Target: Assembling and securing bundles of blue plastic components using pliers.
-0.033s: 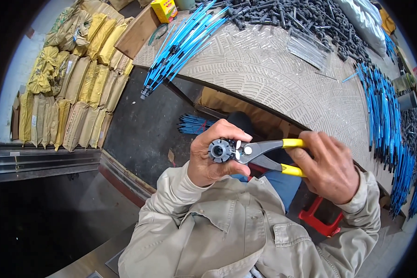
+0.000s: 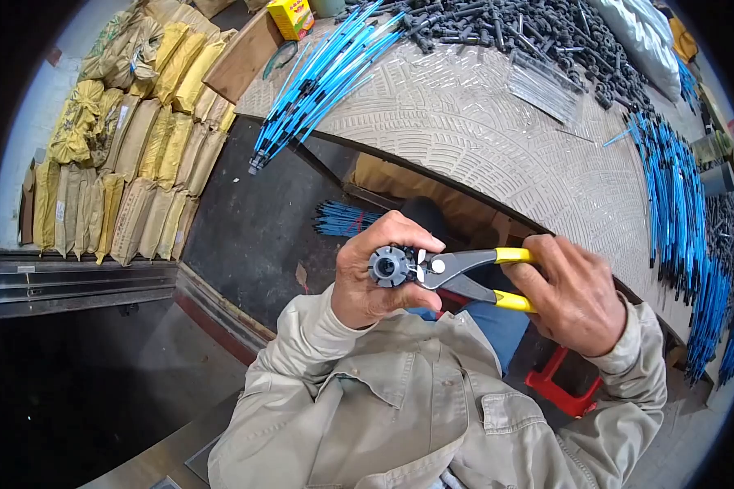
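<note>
My left hand is closed round a dark grey round hub with slots about its rim and a hole in its middle. Its end faces up at me. My right hand grips the yellow handles of a pair of pliers, which stand apart. The plier jaws reach in between my left thumb and fingers, right beside the hub. Small whitish pieces show at the jaws; whether the jaws bite on anything cannot be made out. Both hands are in front of my chest, off the table's near edge.
A textured table curves ahead, bearing a bundle of blue rods, a heap of dark plastic parts and thin clear rods. More blue rods lie at right. Wrapped packages are stacked left; a red stool stands below.
My right hand has shifted very slightly to the left, and the plier handles are a touch closer together. My left hand and the hub stay almost still.
</note>
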`<move>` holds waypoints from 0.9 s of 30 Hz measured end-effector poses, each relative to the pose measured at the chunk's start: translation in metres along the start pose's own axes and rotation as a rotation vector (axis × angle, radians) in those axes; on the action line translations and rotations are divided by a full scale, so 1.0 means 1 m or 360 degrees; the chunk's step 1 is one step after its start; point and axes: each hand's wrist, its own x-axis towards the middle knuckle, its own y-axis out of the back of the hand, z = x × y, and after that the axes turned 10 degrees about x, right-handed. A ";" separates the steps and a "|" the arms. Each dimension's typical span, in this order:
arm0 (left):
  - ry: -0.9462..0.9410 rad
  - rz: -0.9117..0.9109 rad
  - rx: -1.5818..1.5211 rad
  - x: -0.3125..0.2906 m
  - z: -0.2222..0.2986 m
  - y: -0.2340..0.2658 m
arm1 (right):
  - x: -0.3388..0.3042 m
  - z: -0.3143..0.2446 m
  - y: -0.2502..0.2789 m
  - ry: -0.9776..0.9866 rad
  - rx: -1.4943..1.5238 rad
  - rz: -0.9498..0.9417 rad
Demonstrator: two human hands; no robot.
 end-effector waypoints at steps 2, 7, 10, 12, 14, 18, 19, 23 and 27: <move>0.0001 -0.0002 0.0036 0.001 0.001 0.000 | 0.004 0.002 0.002 0.0065 -0.0025 0.0081; 0.0002 -0.0012 0.0109 0.005 0.004 -0.001 | 0.016 0.007 0.017 0.0246 -0.0148 0.0358; 0.0042 0.0066 0.0062 0.006 0.005 -0.003 | 0.023 0.004 0.030 0.0305 -0.0270 0.0429; 0.0040 0.0063 0.0054 0.006 0.005 -0.003 | 0.020 0.001 0.030 0.0265 -0.0261 0.0357; 0.0038 0.0057 0.0038 0.006 0.004 -0.003 | 0.016 -0.001 0.029 0.0186 -0.0240 0.0211; 0.0023 -0.0001 0.0030 0.007 0.002 -0.001 | 0.011 0.007 0.022 0.0174 -0.0121 0.0082; 0.0012 -0.0026 0.0028 0.007 0.002 -0.001 | 0.010 0.009 0.020 0.0188 -0.0071 0.0054; 0.0011 -0.0040 0.0018 0.005 0.000 -0.002 | 0.007 0.015 -0.002 0.0221 0.0124 0.0044; 0.0001 -0.0020 0.0030 0.004 -0.003 -0.001 | 0.004 0.016 -0.019 0.0219 0.0393 0.0052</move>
